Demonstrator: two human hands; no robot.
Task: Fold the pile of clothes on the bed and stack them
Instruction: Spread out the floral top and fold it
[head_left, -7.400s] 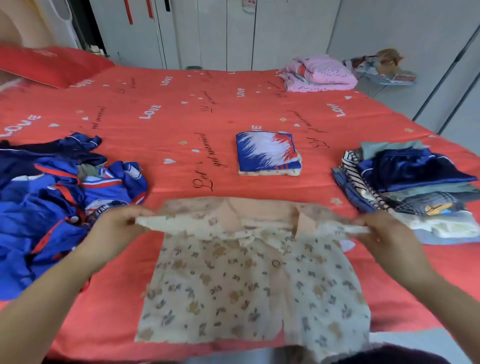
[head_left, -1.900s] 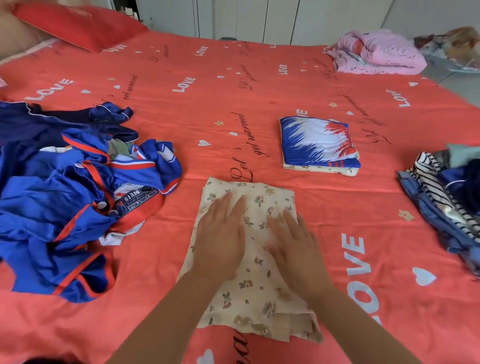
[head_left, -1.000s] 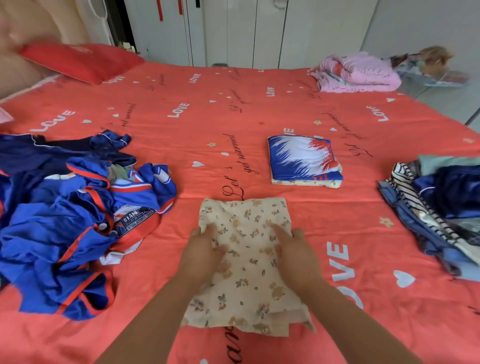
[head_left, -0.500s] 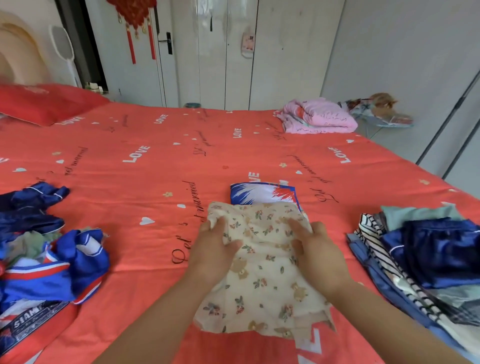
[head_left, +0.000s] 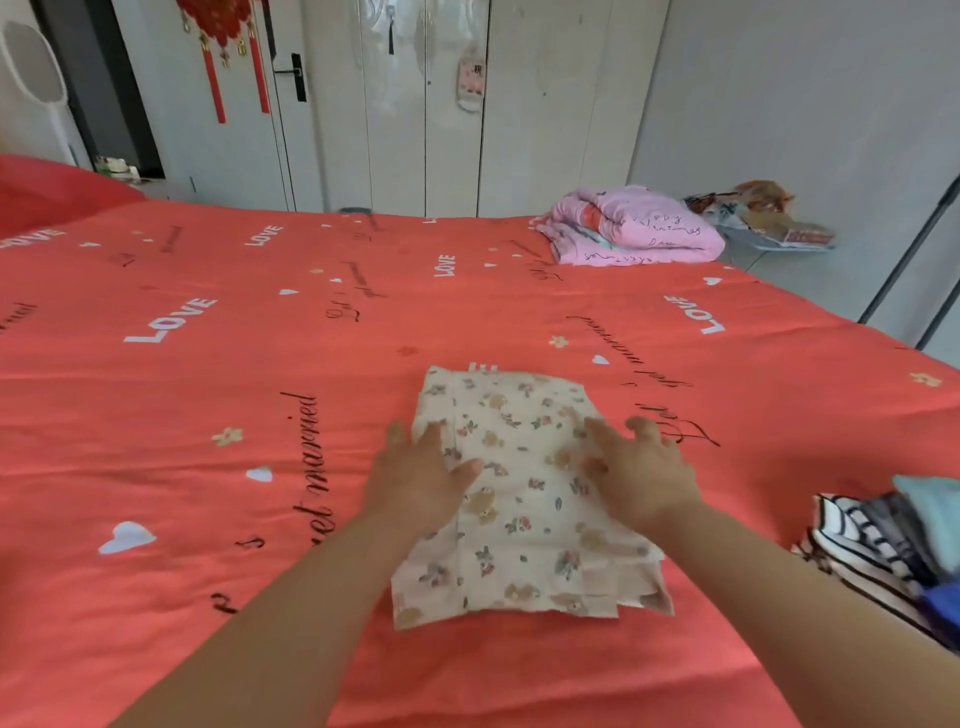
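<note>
A cream floral shirt (head_left: 524, 499), folded into a rectangle, lies on the red bed (head_left: 208, 415) in the middle of the view. My left hand (head_left: 421, 483) rests flat on its left edge, thumb stretched across the cloth. My right hand (head_left: 639, 478) presses on its right edge with fingers spread. The blue and white folded piece seen earlier is hidden; the floral shirt lies where it was. A stack of folded clothes (head_left: 883, 551), striped and blue, shows at the right edge.
A pink bundled blanket (head_left: 634, 228) sits at the bed's far right corner. A red pillow (head_left: 52, 187) lies at the far left. White wardrobe doors (head_left: 415, 104) stand behind the bed. The unfolded blue pile is out of view.
Both hands carried the folded floral shirt forward and set it down over the blue and white folded piece. The view swung right, so the blue pile dropped out of sight.
</note>
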